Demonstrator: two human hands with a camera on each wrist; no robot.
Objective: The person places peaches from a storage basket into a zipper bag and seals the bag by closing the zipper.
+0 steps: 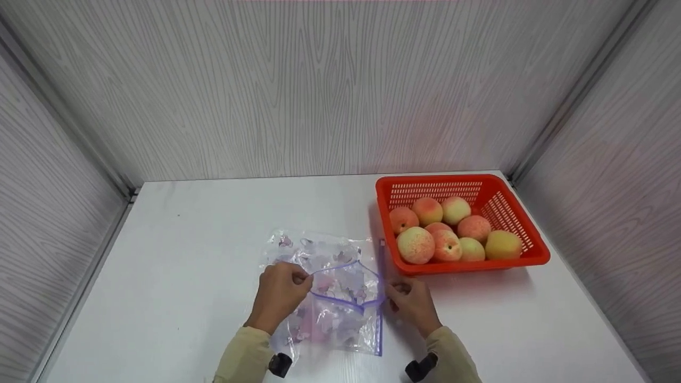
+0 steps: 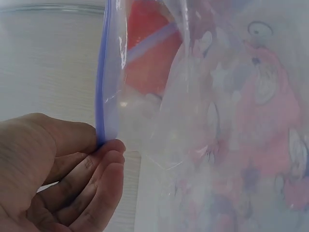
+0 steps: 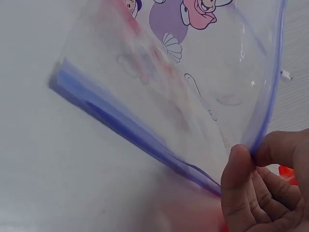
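While both hands pinch a clear plastic bag (image 1: 338, 301) by its purple rim, the mouth stands spread into a rough diamond between them. Left hand (image 1: 279, 293): thumb and fingertips meet on the rim's left end, other fingers curled. Right hand (image 1: 412, 305): same pinch at the opposite end, confirmed in the right wrist view.

Bag location: near side of the white desk (image 1: 191, 255), about mid-width, its film printed with pink and purple cartoon figures. Beneath it, at least one more printed bag (image 1: 367, 336) lies flat; its purple strip runs along the right side. Number of layers: cannot tell, film too transparent.

Red basket (image 1: 540, 255): far right part of the desk, slatted walls, just beyond the right hand. It contains peaches (image 1: 416, 245), round, pink to pale yellow, several touching one another; one more yellow than the rest sits at the right.

Sleeves (image 1: 242, 354) are beige; a black device (image 1: 280, 365) sits by the left cuff, another by the right. Grey wood-grain panels (image 1: 319, 90) surround the desk.
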